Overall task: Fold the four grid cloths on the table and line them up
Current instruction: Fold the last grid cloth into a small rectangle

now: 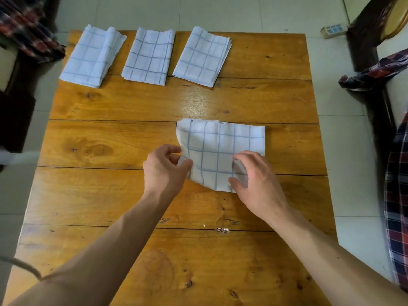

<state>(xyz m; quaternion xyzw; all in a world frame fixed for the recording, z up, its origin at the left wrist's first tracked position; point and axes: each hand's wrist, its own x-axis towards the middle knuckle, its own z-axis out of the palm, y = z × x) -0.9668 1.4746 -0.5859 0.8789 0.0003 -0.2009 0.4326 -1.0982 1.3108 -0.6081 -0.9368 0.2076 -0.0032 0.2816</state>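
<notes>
Pinching the near edge of the fourth grid cloth [220, 149], the left hand [164, 167] clamps its left corner between thumb and fingers while the right hand [257, 184] grips its right corner. It lies mid-worktop [110, 133]; three folded grid cloths [146, 56] line the far edge, side by side.

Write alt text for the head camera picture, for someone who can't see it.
Two bare hands fold a white grid cloth at the middle of a wooden table: the left hand pinches its left edge and the right hand holds its near right corner. Three folded cloths lie in a row along the far edge.
</notes>
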